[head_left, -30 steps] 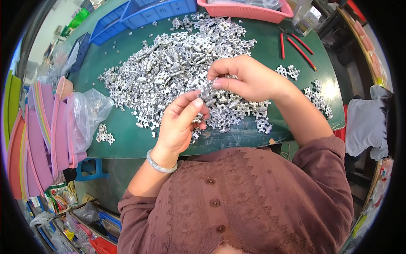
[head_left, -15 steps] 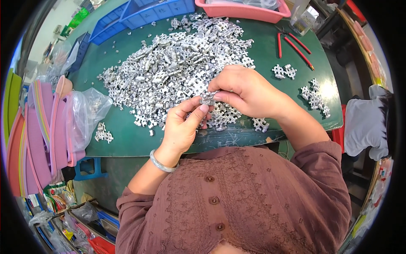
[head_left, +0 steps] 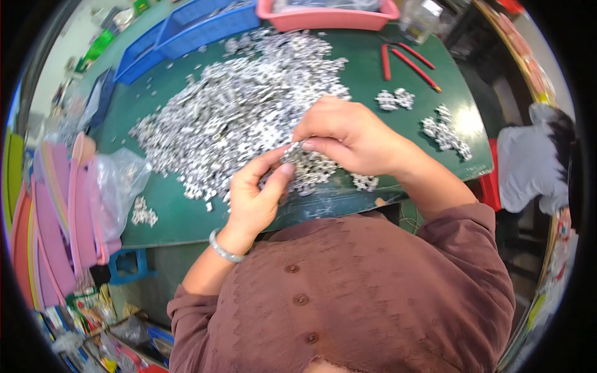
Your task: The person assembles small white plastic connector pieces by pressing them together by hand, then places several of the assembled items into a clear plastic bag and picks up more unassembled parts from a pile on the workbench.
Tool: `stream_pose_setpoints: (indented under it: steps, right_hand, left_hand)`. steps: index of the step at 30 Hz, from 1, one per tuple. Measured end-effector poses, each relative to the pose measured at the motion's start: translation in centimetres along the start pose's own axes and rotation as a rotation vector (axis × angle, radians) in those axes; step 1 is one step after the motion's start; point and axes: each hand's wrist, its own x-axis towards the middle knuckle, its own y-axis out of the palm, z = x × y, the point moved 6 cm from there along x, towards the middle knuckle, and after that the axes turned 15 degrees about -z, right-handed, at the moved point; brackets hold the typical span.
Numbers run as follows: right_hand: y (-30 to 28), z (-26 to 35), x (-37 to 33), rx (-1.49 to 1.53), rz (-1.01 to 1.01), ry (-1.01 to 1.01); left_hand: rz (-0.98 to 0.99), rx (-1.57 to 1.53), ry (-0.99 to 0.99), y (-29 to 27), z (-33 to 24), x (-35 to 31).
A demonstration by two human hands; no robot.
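A small silvery metal casting point(head_left: 292, 152) is pinched between the fingertips of both hands, just over the near edge of a large heap. My left hand point(head_left: 255, 198), with a pale bangle point(head_left: 222, 247) at its wrist, grips it between thumb and forefinger. From the right, my right hand point(head_left: 348, 133) is closed on the same casting with thumb and curled fingers. Fingers partly hide the casting's shape. Behind my hands spreads the heap of small silvery metal castings point(head_left: 230, 109), some cross-like with knobs. The view is slightly blurred.
Red-handled pliers point(head_left: 386, 62) and small groups of castings point(head_left: 446, 132) lie on the green table point(head_left: 367, 62) at right. Blue bins point(head_left: 205, 31), a pink basket point(head_left: 329, 20) and a clear container point(head_left: 420, 22) line the far side. At left are a plastic bag point(head_left: 121, 186) and purple strips point(head_left: 56, 205).
The whole view has shifted, so the table and heap appear further left. Both hands stay on the casting, with only slight finger movement.
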Motion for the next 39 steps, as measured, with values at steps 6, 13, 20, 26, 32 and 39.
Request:
stream_pose_setpoints:
  steps: [6,13,20,26,32,39]
  right_hand:
    - [-7.0,-2.0,-4.0,-0.091,-0.070,0.299]
    - [-19.1,-4.2,-12.6,-0.474,-0.153,0.698]
    - [-20.0,-6.0,-16.0,-0.944,-0.083,0.593]
    - [-17.5,-4.1,-12.9,-0.898,-0.302,0.472]
    - [-3.7,-1.3,-5.9,-0.163,-0.080,0.221]
    - [4.2,-0.5,-2.8,0.340,0.037,0.481]
  left_hand:
    - [0.079,-0.021,-0.220,-0.2,0.3,-0.5]
    - [0.001,-0.084,-0.420,-0.5,0.2,-1.0]
    - [0.027,-0.280,-0.491,-0.8,0.4,-1.4]
    - [0.160,-0.784,-0.454,0.8,-3.3,-2.3]
    - [0.093,-0.626,-0.504,-0.5,-0.5,-2.3]
    - [0.105,-0.479,-0.443,-1.2,-1.1,-2.6]
